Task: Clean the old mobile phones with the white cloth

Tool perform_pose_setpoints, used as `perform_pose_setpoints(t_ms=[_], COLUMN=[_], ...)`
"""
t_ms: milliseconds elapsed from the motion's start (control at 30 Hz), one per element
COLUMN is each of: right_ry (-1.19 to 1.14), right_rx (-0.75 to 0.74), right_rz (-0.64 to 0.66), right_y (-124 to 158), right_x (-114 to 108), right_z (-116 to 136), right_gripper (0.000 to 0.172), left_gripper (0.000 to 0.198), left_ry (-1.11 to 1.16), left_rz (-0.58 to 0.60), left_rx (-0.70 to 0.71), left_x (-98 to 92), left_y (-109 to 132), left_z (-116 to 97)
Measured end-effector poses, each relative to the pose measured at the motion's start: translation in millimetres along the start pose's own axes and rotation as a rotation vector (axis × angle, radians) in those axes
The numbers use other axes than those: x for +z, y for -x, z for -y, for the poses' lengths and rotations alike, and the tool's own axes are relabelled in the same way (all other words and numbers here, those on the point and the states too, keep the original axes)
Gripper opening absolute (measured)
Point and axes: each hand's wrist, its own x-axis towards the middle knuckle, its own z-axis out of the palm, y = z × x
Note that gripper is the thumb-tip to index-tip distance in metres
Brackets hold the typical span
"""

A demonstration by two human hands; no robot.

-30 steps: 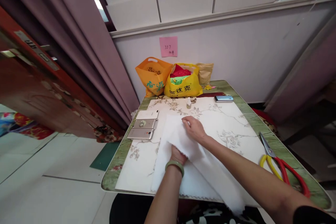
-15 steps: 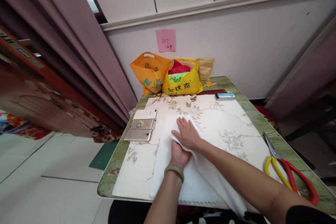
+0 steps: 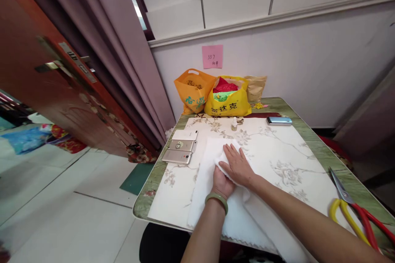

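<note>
A white cloth (image 3: pixel 205 181) lies over the front middle of the table, its lower right part hanging past the near edge. My right hand (image 3: pixel 238 165) rests flat on the cloth, fingers stretched forward. Just below it, my left hand (image 3: pixel 222 183), with a green bangle on the wrist, is partly under a fold of the cloth; its fingertips are hidden by the fold and the right hand. Beyond the hands stands a small clear bottle (image 3: pixel 234 124) with a white cap.
Three phones (image 3: pixel 182 145) lie at the left. Behind stand an orange bag (image 3: pixel 193 92), a yellow bag (image 3: pixel 230 100) and a brown paper bag (image 3: pixel 255 88). A blue-topped object (image 3: pixel 279 121) lies back right; large scissors (image 3: pixel 348 203) lie at the right edge.
The view has swung left, so the table and everything on it sit further right in the picture. Both hands remain at the cloth, with its fold lying a little differently around them.
</note>
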Motion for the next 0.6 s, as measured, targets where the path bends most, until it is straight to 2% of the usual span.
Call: perform_pose_setpoints(t_ms=[67,200,300,433,600], right_ry=[0.019,0.067,0.078,0.063,0.028], right_rx=[-0.008,-0.067,-0.136,-0.142,-0.09], right_rz=[-0.016,-0.066,-0.068,-0.015,0.032], right_y=[11,31,34,19,-9], right_x=[2,3,0,-4,-4], right_z=[2,7,11,17,19], right_gripper=[0.076,0.072,0.073,0.078,0.078], left_gripper=[0.046,0.043,0.041,0.044,0.046], left_ry=[0.015,0.025,0.019,0.0,-0.005], left_rz=[-0.02,-0.079,-0.122,-0.132,-0.117], left_rx=[0.03,-0.035,-0.044,0.018,0.017], left_x=[-2.1,-8.9,-12.9,-11.8,-5.3], left_y=[1,5,8,8,3], left_z=[-1,-5,-6,-5,-6])
